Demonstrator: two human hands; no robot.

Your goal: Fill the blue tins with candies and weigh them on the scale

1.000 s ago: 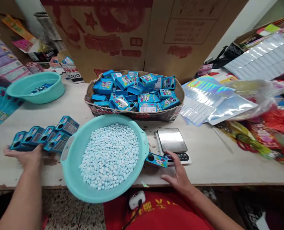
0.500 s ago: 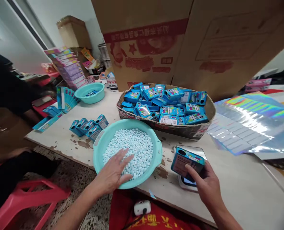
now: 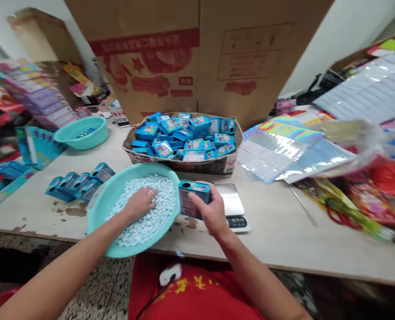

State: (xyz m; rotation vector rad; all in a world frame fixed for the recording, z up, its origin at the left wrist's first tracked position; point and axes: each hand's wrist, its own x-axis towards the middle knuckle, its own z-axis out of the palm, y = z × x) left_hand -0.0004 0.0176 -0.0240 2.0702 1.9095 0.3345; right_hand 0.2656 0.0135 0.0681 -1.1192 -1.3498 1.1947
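Inside a turquoise plastic basin (image 3: 95,218) lies a heap of small pale blue candies (image 3: 160,218). My left hand (image 3: 139,204) is down in the heap, its fingers curled into the candies and the tips partly hidden. My right hand (image 3: 212,209) grips a small blue printed box (image 3: 194,195) upright at the basin's right rim, thumb across its near side. A dark round spot shows on the box's top. Just right of that hand lies a digital scale (image 3: 232,202), partly covered by the hand.
Behind the basin, a cut-down carton tray (image 3: 214,166) is heaped with blue boxes. Several more boxes (image 3: 80,182) stand at left, near a second turquoise basin (image 3: 99,138). A large cardboard carton (image 3: 211,98) blocks the back. Shiny sheets (image 3: 284,151) and red-handled scissors (image 3: 342,218) lie right.
My left hand has gone from spread over the candies to curled down into them. My right hand has brought the box from above the scale to the basin's rim. The view has swung right.
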